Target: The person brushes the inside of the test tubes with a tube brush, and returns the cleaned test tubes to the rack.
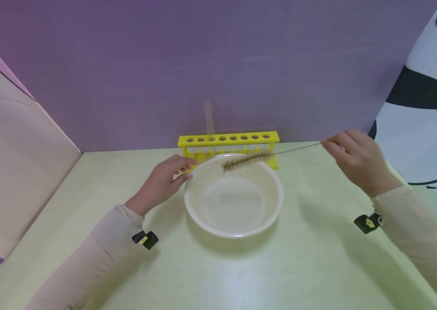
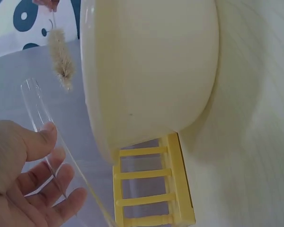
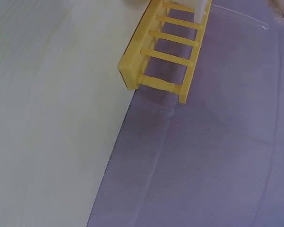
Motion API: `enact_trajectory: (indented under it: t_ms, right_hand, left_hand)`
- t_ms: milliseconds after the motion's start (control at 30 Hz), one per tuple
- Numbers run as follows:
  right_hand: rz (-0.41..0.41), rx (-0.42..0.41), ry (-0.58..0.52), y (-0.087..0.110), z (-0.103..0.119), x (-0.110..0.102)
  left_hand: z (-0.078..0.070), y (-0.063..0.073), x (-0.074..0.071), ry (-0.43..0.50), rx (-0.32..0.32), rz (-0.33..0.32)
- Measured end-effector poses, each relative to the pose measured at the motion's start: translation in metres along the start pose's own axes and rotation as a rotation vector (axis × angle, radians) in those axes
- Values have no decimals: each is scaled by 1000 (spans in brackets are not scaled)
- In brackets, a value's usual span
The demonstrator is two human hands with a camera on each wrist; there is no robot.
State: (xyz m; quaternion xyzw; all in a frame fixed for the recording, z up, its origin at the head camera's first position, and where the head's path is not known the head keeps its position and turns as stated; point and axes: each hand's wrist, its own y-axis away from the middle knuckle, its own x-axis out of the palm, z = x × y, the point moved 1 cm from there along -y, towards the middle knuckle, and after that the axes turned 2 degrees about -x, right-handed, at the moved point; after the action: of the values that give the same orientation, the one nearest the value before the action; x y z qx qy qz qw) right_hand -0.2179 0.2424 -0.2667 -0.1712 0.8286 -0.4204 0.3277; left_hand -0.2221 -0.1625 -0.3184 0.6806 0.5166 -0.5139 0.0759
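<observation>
My left hand (image 1: 161, 183) is at the left rim of a cream basin (image 1: 235, 235). In the left wrist view its thumb and fingers hold a clear glass test tube (image 2: 75, 163), with the tube's open mouth pointing toward the brush. My right hand (image 1: 357, 161) pinches the thin wire handle of a test tube brush (image 1: 247, 160) out to the right. The brush's tan bristles hang over the basin's far rim, apart from the tube. Only the bristle tip shows in the right wrist view, where the right hand is out of sight.
Behind the basin stands a yellow test tube rack (image 1: 227, 138), partly hidden by it. Another clear test tube (image 1: 208, 117) stands upright in the rack. A purple backdrop (image 1: 218, 64) rises at the table's (image 1: 233, 280) far edge.
</observation>
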Motion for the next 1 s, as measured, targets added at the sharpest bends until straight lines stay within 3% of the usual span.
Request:
enact_trajectory:
  t_ms: [233, 1000]
  right_hand:
    - [4, 13, 30, -2, -3, -3]
    - [-4, 24, 44, -3, -4, -4]
  left_hand:
    - [-6, 3, 3, -107, 17, -14]
    - [-10, 4, 10, -119, -5, 26]
